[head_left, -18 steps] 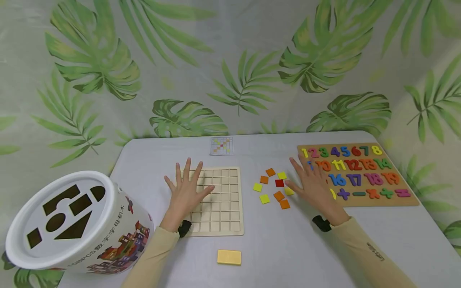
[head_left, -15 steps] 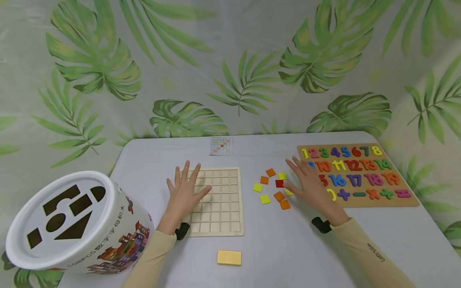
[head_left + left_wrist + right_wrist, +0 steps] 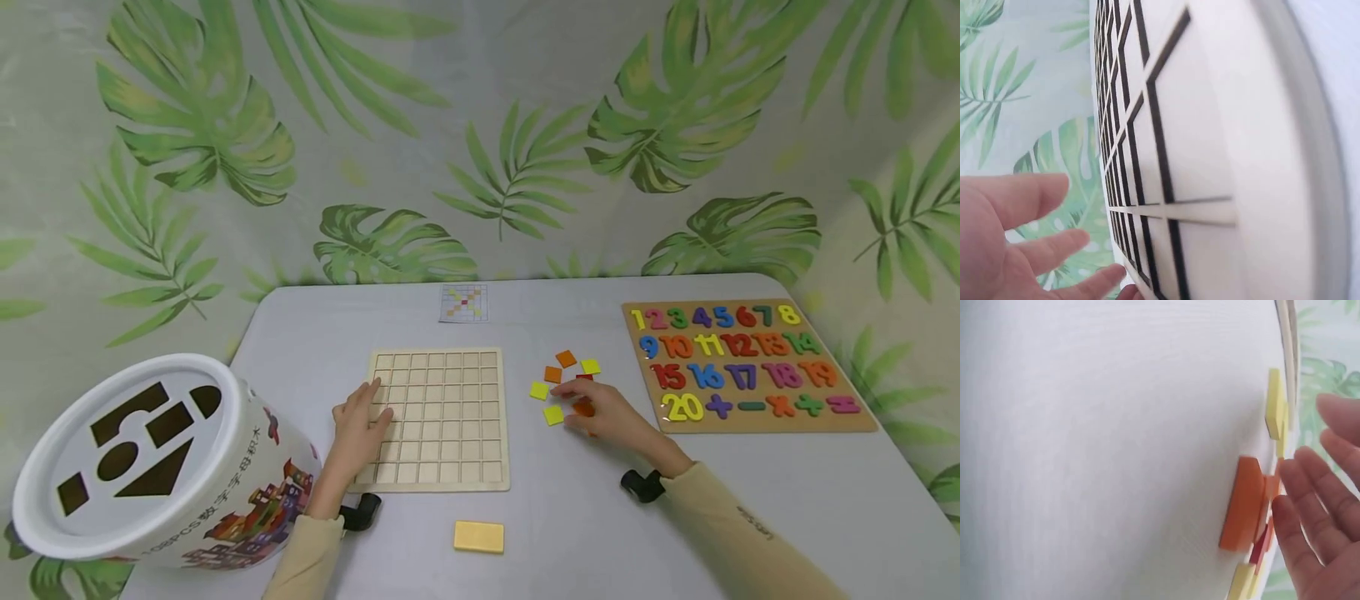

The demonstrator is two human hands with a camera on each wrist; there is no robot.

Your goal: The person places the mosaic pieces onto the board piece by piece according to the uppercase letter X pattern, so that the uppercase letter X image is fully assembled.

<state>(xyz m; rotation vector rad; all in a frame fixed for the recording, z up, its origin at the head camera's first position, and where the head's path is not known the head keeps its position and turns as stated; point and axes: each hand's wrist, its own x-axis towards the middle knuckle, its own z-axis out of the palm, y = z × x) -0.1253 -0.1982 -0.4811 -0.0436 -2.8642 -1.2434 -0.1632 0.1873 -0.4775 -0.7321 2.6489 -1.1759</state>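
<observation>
My left hand (image 3: 357, 437) lies at the left edge of a pale wooden grid board (image 3: 504, 417), its fingers relaxed and holding nothing. In the left wrist view the thumb and fingers (image 3: 1054, 250) reach toward that board's edge. Over a group of small square tiles hovers my right hand (image 3: 611, 418), thumb and fingers apart. Partly hidden beneath it are a red tile (image 3: 585, 377) and an orange tile (image 3: 583, 407). Beside its fingertips lie yellow tiles (image 3: 553, 415). The right wrist view has the fingers loosely bent next to an orange tile (image 3: 1241, 506), gripping none.
A printed colour-pattern card (image 3: 463, 304) lies behind the board. To the right is a number board (image 3: 648, 417) with coloured numerals. A large white bucket (image 3: 247, 467) with shape holes in its lid stands left. A yellow block (image 3: 479, 537) lies in front.
My left hand has drawn back and lowered to the board's left edge. From beside the number board, my right hand has moved left and down over the tiles, fingers bending.
</observation>
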